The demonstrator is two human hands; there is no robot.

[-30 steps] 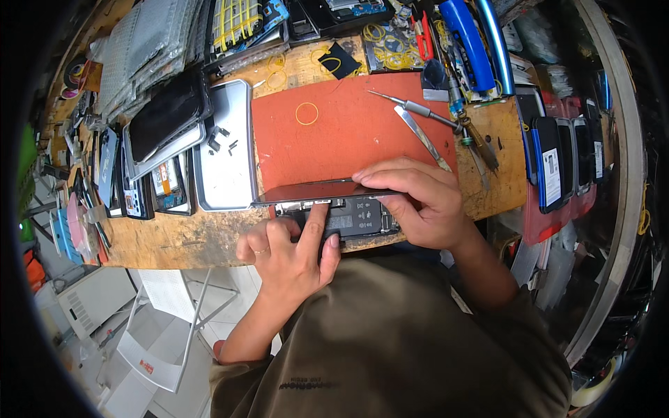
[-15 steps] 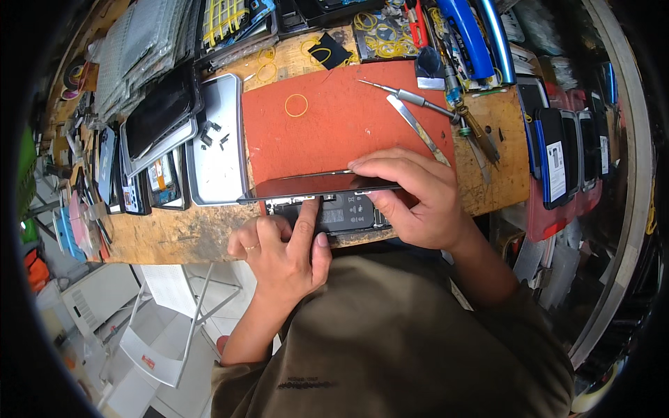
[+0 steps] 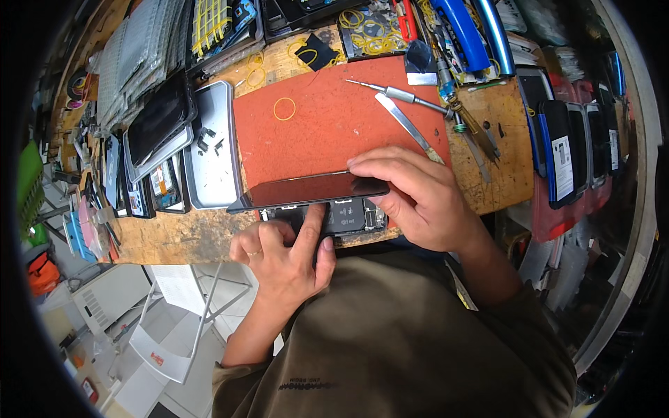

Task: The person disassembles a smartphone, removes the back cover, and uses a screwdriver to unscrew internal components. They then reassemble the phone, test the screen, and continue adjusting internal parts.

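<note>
Viewed from my remote station: the right hand (image 3: 426,200) grasps the right end of a dark screen (image 3: 300,189), tilted above the opened phone body (image 3: 375,221) near the bench (image 3: 188,240) edge. The left hand's (image 3: 289,259) index finger extends over the body (whether it grips, I cannot tell). The battery (image 3: 343,217) bears pale print, illegible to me.

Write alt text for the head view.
A person's right hand holds a phone screen tilted above the open phone body, while the left hand reaches its index finger inside. A yellow rubber band and a metal blade lie on a red mat.
</note>
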